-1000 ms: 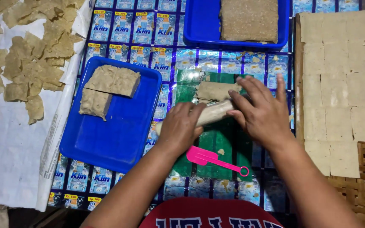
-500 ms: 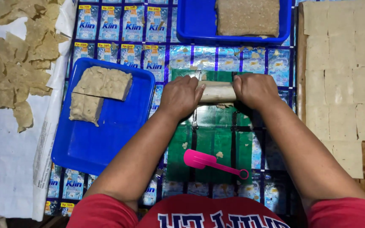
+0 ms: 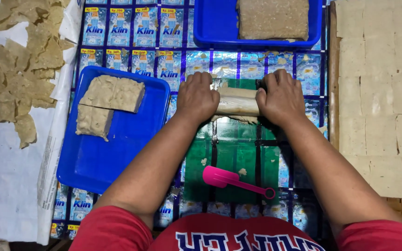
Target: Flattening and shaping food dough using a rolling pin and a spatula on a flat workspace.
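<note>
Head view: left hand [image 3: 197, 96] and right hand [image 3: 280, 96] lie palm-down, knuckles toward twelve o'clock, each pressed closed over one end of the roller [image 3: 237, 101]. The roller lies level, long axis nine to three o'clock, on the top edge of the green sheet [image 3: 231, 158]. A pink spatula [image 3: 231, 179] lies at six o'clock, handle toward four. The blue tray [image 3: 117, 139] of dough blocks [image 3: 110, 100] sits at nine o'clock.

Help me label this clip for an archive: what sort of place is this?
Probably a small home food workshop. Both hands, left hand and right hand, press a pale roller over a green sheet; blue trays hold dough blocks, and thin cut pieces lie spread out at the left.
</note>
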